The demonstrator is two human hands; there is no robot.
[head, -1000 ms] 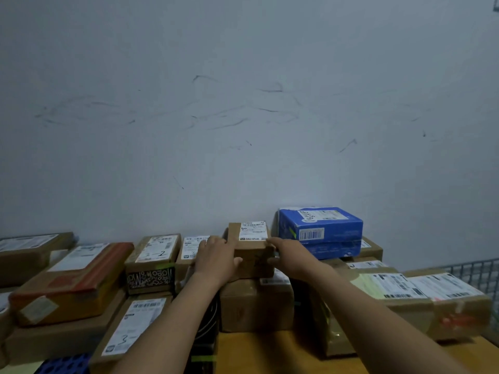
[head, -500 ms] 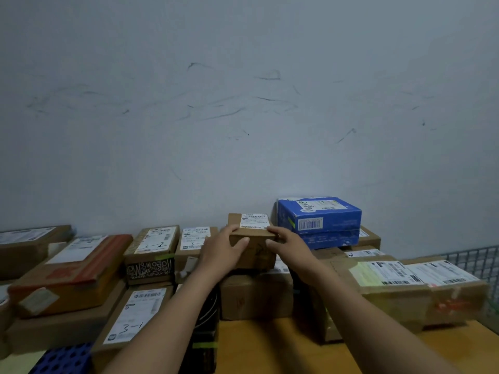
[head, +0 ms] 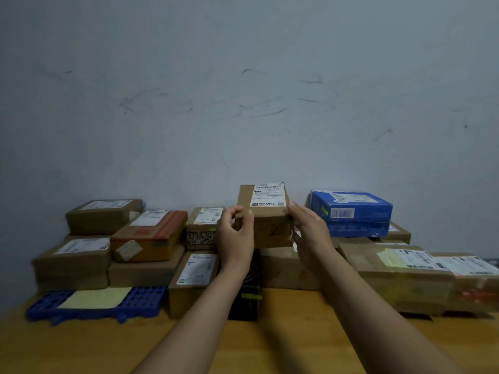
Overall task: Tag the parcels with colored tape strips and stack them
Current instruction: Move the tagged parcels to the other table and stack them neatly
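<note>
A small brown cardboard parcel with a white shipping label on top is at the middle of the pile, held between both hands. My left hand grips its front left corner with curled fingers and thumb. My right hand presses flat against its right side with straight fingers. The parcel is just above a larger brown box; I cannot tell whether it touches it. No coloured tape strip shows on the held parcel.
A blue box stands close on the right. Labelled brown parcels are stacked to the left, and more to the right. A blue perforated tray with a yellow sheet and a black box lie on the wooden table. A wall is behind.
The small parcel has come up from among the stacked boxes. My left hand shifted from its top to its front left corner. The view has pulled back and shows more table.
</note>
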